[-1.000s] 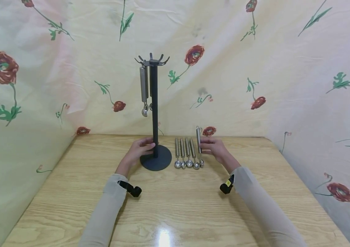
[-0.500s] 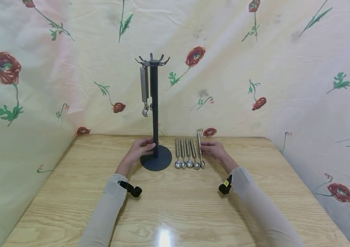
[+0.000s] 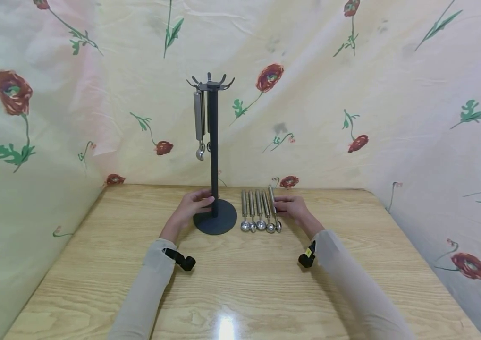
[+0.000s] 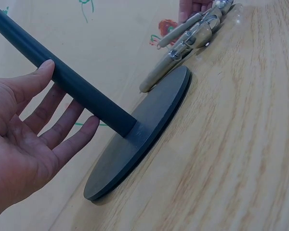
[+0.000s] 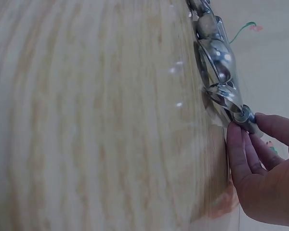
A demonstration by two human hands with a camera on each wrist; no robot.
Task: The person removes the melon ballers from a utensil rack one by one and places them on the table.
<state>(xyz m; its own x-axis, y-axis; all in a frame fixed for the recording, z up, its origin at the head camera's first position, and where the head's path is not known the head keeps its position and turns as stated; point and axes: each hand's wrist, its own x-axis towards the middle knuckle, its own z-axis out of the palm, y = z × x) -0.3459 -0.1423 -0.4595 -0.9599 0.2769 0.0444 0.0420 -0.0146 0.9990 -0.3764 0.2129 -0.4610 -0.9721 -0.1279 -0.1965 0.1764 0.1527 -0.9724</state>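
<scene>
Hook stand (image 3: 215,156) has the left hand (image 3: 191,205) curled loosely round its pole (image 4: 82,91); to the stand's right, past four steel scoops (image 3: 259,204), the right hand (image 3: 293,208) pinches a fifth scoop (image 3: 273,200) by its handle (image 5: 249,117).

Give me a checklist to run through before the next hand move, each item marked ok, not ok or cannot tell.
1. Flat, round black base fully down on the pale wooden table: ok.
2. Left hand holding the upright, slim black pole: ok, thumb and fingers are around it.
3. Right hand holding the silver metal scoop at the row's right end: ok, pinched by its handle.
4. That scoop lying flat: not ok, its handle end is raised.
5. Curved black hook on the pole's right free: ok, nothing hangs there.
6. Count of hanging silver scoops: cannot tell, they overlap and the pole hides some.
</scene>
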